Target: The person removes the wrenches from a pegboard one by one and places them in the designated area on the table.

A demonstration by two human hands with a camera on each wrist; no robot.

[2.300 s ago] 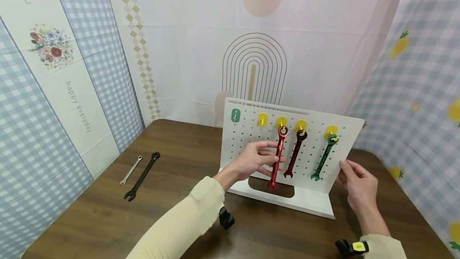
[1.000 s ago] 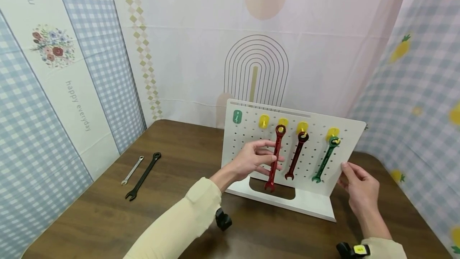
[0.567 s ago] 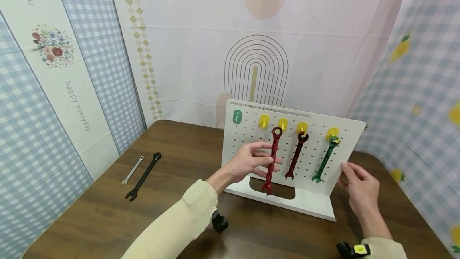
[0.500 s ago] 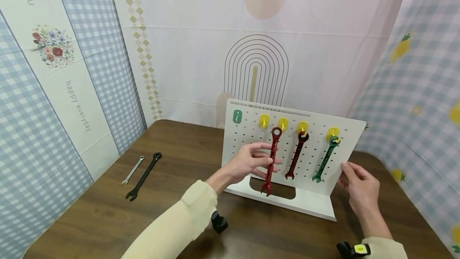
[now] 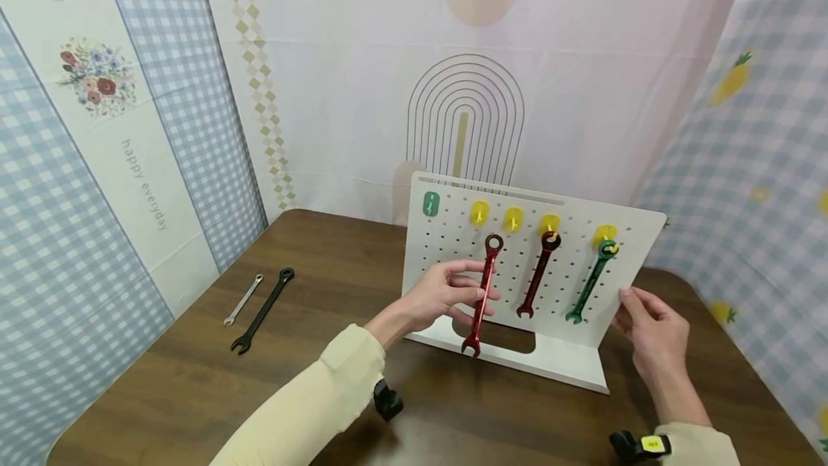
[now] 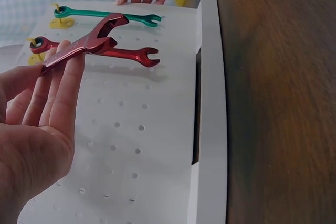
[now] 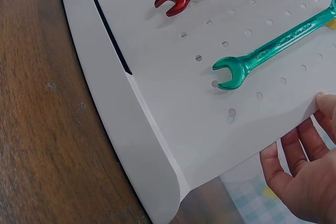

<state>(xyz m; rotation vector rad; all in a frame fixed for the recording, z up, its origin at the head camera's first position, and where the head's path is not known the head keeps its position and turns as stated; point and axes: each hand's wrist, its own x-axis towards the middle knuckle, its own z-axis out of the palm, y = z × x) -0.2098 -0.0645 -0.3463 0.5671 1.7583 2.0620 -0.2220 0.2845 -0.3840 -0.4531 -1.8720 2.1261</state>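
Note:
My left hand (image 5: 430,300) pinches a red combination wrench (image 5: 485,275) by its shank, ring end up and open end down. The wrench is in front of the white pegboard (image 5: 446,247), its ring below and left of a bare yellow hook (image 5: 514,218). In the left wrist view, the thumb lies along one side of the red wrench (image 6: 79,48) and the fingers along the other. At the board's right edge my right hand (image 5: 656,336) grips the panel, thumb in front and fingers behind. A darker red wrench (image 5: 538,275) and a green wrench (image 5: 590,285) hang from yellow hooks.
Another bare yellow hook (image 5: 479,211) and a green hook (image 5: 430,203) are on the board's upper left. A black wrench (image 5: 263,311) and a small silver wrench (image 5: 244,300) lie on the wooden table (image 5: 175,372) to the left. Patterned cloths surround the table.
The red wrench has come off its yellow hook, moving left and slightly down in my left hand. My right hand keeps its grip on the board's edge. The view has shifted slightly.

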